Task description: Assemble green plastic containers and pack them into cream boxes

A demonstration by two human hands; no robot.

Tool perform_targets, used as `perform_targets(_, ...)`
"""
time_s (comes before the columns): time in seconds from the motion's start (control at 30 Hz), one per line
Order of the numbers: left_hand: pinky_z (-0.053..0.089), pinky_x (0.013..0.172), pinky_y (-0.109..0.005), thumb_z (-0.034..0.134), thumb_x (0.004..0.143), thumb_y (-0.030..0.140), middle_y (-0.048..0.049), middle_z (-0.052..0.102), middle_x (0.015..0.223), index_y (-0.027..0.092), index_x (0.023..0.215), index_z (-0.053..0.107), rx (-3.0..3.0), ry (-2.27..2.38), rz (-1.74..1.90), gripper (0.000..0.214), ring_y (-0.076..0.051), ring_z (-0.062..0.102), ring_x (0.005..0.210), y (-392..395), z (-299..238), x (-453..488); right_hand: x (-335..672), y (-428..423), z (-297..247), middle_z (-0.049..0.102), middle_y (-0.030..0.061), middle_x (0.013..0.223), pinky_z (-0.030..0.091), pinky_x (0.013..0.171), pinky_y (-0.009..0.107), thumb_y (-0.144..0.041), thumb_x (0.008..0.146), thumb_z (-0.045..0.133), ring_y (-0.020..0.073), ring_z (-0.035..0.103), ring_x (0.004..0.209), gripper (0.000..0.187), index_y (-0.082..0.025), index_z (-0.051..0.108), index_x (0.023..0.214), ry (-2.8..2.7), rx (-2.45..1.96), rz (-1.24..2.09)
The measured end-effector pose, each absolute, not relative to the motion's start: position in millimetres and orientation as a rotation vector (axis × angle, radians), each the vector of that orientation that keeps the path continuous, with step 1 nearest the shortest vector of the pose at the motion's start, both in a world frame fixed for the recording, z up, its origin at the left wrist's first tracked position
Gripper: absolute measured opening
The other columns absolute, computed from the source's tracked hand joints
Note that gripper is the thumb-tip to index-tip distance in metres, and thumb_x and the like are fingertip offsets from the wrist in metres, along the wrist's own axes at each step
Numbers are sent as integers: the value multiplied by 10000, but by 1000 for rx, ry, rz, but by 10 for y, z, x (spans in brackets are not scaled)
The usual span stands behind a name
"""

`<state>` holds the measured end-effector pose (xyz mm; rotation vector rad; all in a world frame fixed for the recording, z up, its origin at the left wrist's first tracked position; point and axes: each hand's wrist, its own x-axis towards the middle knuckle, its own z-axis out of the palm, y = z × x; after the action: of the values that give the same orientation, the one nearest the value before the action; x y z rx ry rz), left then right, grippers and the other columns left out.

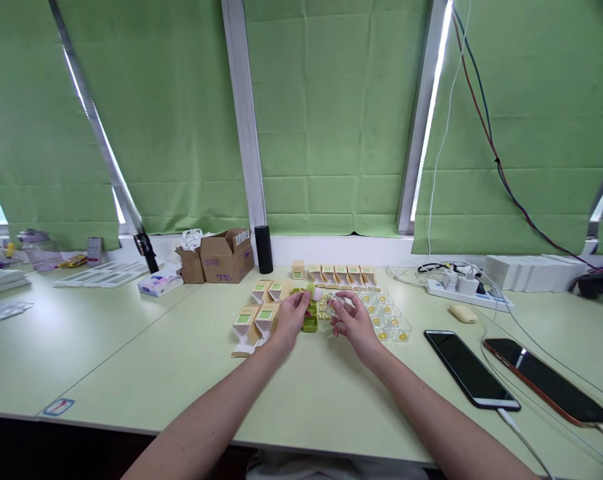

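Observation:
Near the middle of the table, my left hand (292,317) is closed on a small green piece (311,289) with a pale pinkish end. My right hand (355,325) pinches a clear plastic piece (334,303) just to the right of it. Green containers (310,325) sit below and beside my left fingers, partly hidden. Small cream cartons (243,320) with green labels stand open left of my left hand. Clear plastic cups (394,321) with yellow centres are grouped right of my right hand. Small pale pieces (323,315) lie between the hands.
A row of cream cartons (341,275) stands behind the hands. Farther back are a cardboard box (227,259) and a black cylinder (264,250). On the right lie a power strip (496,301) with cables, a black phone (471,367) and an orange-edged phone (548,380).

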<state>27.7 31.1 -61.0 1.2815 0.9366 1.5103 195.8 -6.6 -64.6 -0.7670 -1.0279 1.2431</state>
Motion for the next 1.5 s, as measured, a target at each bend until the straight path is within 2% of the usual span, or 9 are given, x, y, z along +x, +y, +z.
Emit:
perform_targets(0.2,441,612,-249,790,677,755,-15,632,735,150,792,719,1361,971,1477,620,-127,524,646,280,-598,296,1994,-51,-647,717,29,1029,541,554,273,-587,688,894,165,704,695,562,-265,635,1068,-912,-646,1413)
perform_targets(0.5,439,628,-256,797,680,743,-31,653,710,162,764,712,1417,965,1450,593,-162,569,676,240,-570,322,2011,-48,-673,721,44,1032,570,616,322,-616,799,784,208,727,763,459,-282,647,1082,-921,-584,1464)
perform_targets(0.7,453,650,-273,752,755,700,-58,720,797,163,827,753,1553,1012,1436,542,-182,604,694,244,-589,328,2013,-74,-647,707,53,1064,601,674,372,-624,834,736,235,747,817,441,-291,641,1106,-980,-563,1460)
perform_targets(0.9,504,790,-308,742,811,607,-96,772,915,174,871,772,1637,991,1444,438,-248,675,874,168,-526,332,1998,-104,-640,689,18,1027,624,690,376,-588,762,837,242,768,828,499,-280,625,1092,-999,-565,1463)
perform_targets(1.03,511,769,-300,751,815,584,-101,776,964,168,940,781,1636,956,1415,435,-241,682,871,124,-504,342,1982,-42,-725,692,7,993,630,670,370,-559,717,880,228,741,838,558,-288,602,1118,-1076,-656,1339)
perform_targets(1.23,504,730,-295,778,794,581,-102,762,903,149,930,781,1630,920,1407,452,-239,678,845,130,-509,323,1984,10,-771,687,10,920,618,697,321,-503,703,898,196,659,885,596,-283,605,1172,-1197,-678,1194)
perform_targets(1.5,539,910,-380,753,829,577,-152,767,1131,132,1096,768,1696,1003,1384,520,-295,700,1058,185,-567,299,1966,-42,-736,659,-11,898,627,725,336,-398,675,928,168,662,810,632,-279,581,1190,-1267,-644,1201)
